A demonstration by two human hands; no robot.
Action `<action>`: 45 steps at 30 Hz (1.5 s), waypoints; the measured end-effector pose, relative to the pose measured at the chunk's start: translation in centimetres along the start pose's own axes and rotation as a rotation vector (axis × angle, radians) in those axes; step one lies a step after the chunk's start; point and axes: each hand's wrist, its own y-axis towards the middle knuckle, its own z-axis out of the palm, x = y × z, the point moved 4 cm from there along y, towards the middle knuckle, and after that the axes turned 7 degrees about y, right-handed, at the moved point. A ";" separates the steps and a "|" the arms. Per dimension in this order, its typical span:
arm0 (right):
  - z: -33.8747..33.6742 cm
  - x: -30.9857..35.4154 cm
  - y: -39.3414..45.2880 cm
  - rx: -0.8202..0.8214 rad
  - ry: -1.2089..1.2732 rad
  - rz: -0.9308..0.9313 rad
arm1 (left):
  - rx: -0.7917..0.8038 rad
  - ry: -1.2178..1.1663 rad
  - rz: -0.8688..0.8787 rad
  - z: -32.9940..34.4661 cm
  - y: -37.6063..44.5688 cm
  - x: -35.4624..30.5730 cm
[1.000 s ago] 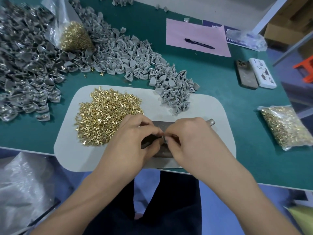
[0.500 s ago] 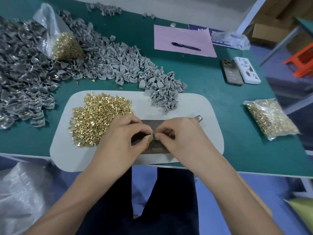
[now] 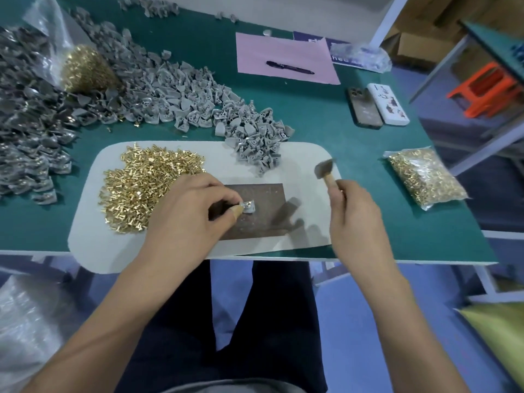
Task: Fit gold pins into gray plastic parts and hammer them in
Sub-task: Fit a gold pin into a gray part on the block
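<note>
Gray part (image 3: 249, 207) (on the dark plate (image 3: 263, 219)) pinched by left hand (image 3: 195, 214); right hand (image 3: 355, 219) grips raised hammer (image 3: 325, 170)

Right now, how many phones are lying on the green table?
2. A dark phone lies face down near the table's right edge, and a white phone lies just right of it, side by side. No others show, though piles of parts could hide one.
</note>
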 end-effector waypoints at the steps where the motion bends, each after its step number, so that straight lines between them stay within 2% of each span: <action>1: -0.6 1.0 -0.1 0.023 0.138 -0.025 | -0.002 0.031 0.009 -0.1 0.0 -0.1; 3: -1.1 3.1 -0.5 0.122 0.224 -0.086 | -0.003 0.073 0.018 -0.2 0.1 -0.2; 6: -0.2 5.1 -1.4 0.235 0.016 -0.170 | -0.001 0.096 0.020 -0.3 0.4 -0.1; 10: 0.3 6.6 -1.9 0.196 -0.229 -0.269 | -0.017 0.130 0.018 -0.5 0.7 -0.2; 13: 0.3 6.8 -2.2 0.095 -0.188 -0.277 | -0.021 0.139 0.008 -0.5 0.8 -0.1; 17: 1.2 7.1 -2.5 0.163 -0.284 -0.308 | 0.001 0.138 -0.003 -0.5 0.9 -0.1; 21: 0.4 7.1 -2.2 0.061 -0.217 -0.277 | 0.004 0.121 -0.011 -0.5 0.8 -0.1; 25: 1.2 7.0 -2.6 0.133 -0.297 -0.322 | 0.019 0.126 -0.020 -0.7 0.8 -0.2; 28: 0.8 6.7 -2.6 0.000 -0.169 -0.262 | 0.025 0.126 -0.030 -0.8 0.9 -0.2; 32: 1.6 6.7 -3.2 0.048 -0.250 -0.284 | 0.038 0.134 -0.039 -0.8 1.0 -0.5; 35: 1.0 6.4 -3.1 -0.057 -0.129 -0.231 | 0.037 0.146 -0.035 -1.0 1.1 -0.7; 40: 1.7 6.1 -3.1 0.054 -0.259 -0.283 | 0.049 0.144 -0.030 -1.0 1.1 -0.8; 45: 0.5 2.7 -1.3 -0.128 -0.283 -0.063 | 0.067 0.149 -0.024 -0.9 1.1 -0.7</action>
